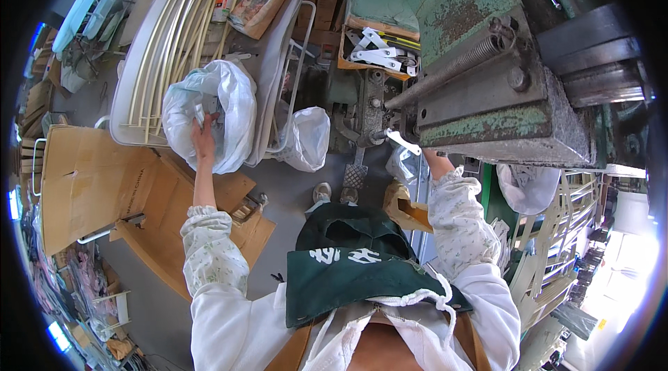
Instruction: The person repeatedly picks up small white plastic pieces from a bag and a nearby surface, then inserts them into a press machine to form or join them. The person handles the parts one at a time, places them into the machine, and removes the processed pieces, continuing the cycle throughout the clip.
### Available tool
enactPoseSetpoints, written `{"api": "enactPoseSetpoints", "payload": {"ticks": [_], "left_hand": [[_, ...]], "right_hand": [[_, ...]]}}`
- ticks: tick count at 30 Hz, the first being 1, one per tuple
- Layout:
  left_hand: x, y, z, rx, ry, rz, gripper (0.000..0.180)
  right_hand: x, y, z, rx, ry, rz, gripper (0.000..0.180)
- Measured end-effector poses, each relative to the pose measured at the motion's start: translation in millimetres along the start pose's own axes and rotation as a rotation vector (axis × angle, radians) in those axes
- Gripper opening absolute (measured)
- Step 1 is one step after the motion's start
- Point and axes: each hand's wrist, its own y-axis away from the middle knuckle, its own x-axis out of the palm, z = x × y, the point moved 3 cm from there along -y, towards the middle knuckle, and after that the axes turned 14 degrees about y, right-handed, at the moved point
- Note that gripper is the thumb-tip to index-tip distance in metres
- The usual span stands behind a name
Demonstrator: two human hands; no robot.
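The left hand [203, 137] pinches a metal piece [199, 115] in the left bag [239, 110], its mouth wide apparently for easy reach, while the right hand [438, 164], grip hidden, is near a white strip [402, 141] beside the machine [480, 103].

On the left, the bag [240, 89] is set at the near end of the table [132, 72], over part of the rods [182, 33], and the left hand [203, 138] is held inside it — the carton [90, 183] is placed nearer the body. On the right, the press [487, 120] is stood ahead of the right hand [438, 164], with a strip [403, 141] just left of that hand. Between the sides, the pedal [355, 176] is found ahead of the shoes [321, 193], with a second bag [307, 138] to its left and a box [353, 65] beyond.
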Motion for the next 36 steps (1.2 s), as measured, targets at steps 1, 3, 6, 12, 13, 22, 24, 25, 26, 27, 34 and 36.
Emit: {"api": "enactPoseSetpoints", "payload": {"ticks": [1, 3, 6, 12, 13, 22, 24, 25, 26, 27, 34, 36], "left_hand": [[10, 1, -12, 0.002, 0.091, 0.001, 0.030], [16, -1, -29, -0.063, 0.357, -0.076, 0.025], [29, 7, -54, -0.218, 0.808, -0.063, 0.021], [144, 123, -163, -0.529, 0.666, 0.462, 0.030], [166, 140, -180, -0.599, 0.644, 0.548, 0.031], [229, 200, -205, -0.768, 0.816, 0.613, 0.023], [235, 203, -215, -0.712, 0.781, 0.607, 0.021], [231, 204, -221, -0.688, 0.734, 0.595, 0.020], [229, 204, -225, -0.663, 0.687, 0.584, 0.018], [230, 203, -225, -0.600, 0.662, 0.569, 0.018], [246, 198, -238, -0.496, 0.684, 0.558, 0.016], [255, 199, -239, -0.510, 0.697, 0.539, 0.013]], "right_hand": [[-1, -6, -2, 0.001, -0.017, -0.013, 0.018], [-8, -10, -3, 0.014, -0.085, -0.033, 0.019], [-41, -10, 13, 0.063, -0.410, -0.007, 0.020], [-116, 22, 85, 0.121, -0.985, 0.383, 0.022], [-121, 25, 91, 0.103, -0.996, 0.399, 0.023], [-135, 19, 117, 0.209, -1.225, 0.319, 0.015], [-123, 17, 113, 0.133, -1.275, 0.206, 0.013], [-126, 16, 117, 0.115, -1.250, 0.210, 0.013], [-131, 14, 120, 0.097, -1.224, 0.213, 0.013], [-134, 14, 122, 0.081, -1.199, 0.215, 0.013], [-147, 27, 95, 0.022, -0.829, 0.158, 0.019], [-150, 33, 96, 0.026, -0.764, 0.239, 0.014]]}}
